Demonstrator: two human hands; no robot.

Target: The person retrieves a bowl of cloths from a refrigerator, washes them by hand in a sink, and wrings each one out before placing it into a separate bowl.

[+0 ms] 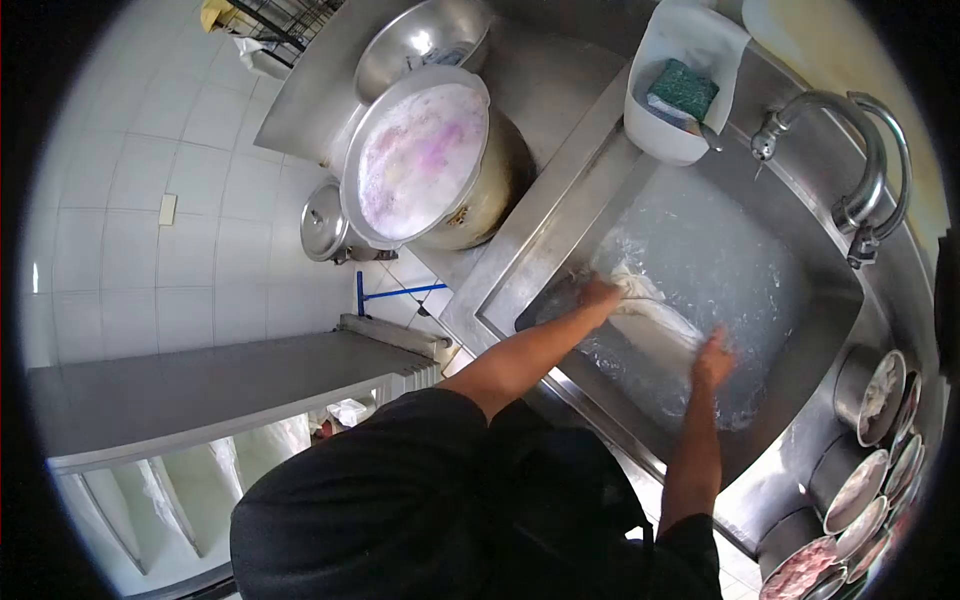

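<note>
A pale, wet cloth (655, 325) stretches between my two hands in the sink (825, 335). Cloudy, splashing water (705, 235) surrounds it. My left hand (600, 295) is closed on the bunched left end, its fingertips partly hidden. At the other end, my right hand (712, 360) is closed on the cloth, somewhat blurred by motion. The part between the hands looks smooth and flat, lying at the water's surface.
A curved faucet (870, 165) overhangs the sink near a white holder (637, 115) with a green scouring pad (684, 90). Left of the sink stand a large pot of foamy liquid (415, 165) and a steel bowl (390, 50). Several round tins (835, 470) line the right counter.
</note>
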